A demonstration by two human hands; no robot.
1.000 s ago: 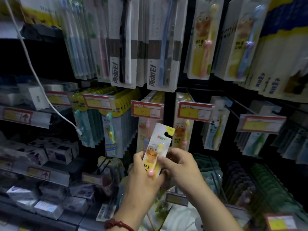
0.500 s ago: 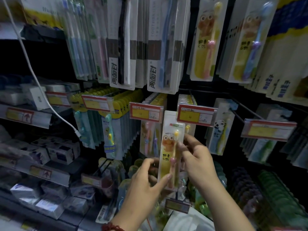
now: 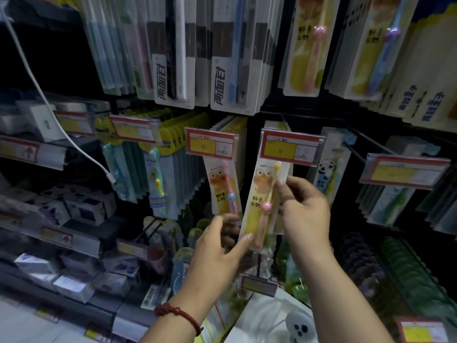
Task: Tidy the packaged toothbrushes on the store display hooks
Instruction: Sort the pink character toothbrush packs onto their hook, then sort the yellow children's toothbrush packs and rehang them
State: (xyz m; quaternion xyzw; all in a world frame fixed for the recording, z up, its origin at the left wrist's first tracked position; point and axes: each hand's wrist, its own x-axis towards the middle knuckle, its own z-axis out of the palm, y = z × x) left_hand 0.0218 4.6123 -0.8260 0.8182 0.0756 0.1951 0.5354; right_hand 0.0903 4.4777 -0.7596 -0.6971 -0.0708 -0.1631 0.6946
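The toothbrush pack (image 3: pixel 259 209) stands upright between the two hands, with its top just under a price tag (image 3: pixel 289 148). The left hand (image 3: pixel 212 253) holds its lower left edge and the right hand (image 3: pixel 305 214) holds its right edge. Another pack (image 3: pixel 223 191) hangs just to its left, the long packs (image 3: pixel 222 58) hang above, and shelves with boxes (image 3: pixel 86 209) are far left.

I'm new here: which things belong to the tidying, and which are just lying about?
In the job: cartoon toothbrush pack, pinched by the right hand and held at its foot by the left hand; matching pack hanging beside it; price tag above.

Just about: white cable; boxes on the left shelves; red bracelet on the left wrist.
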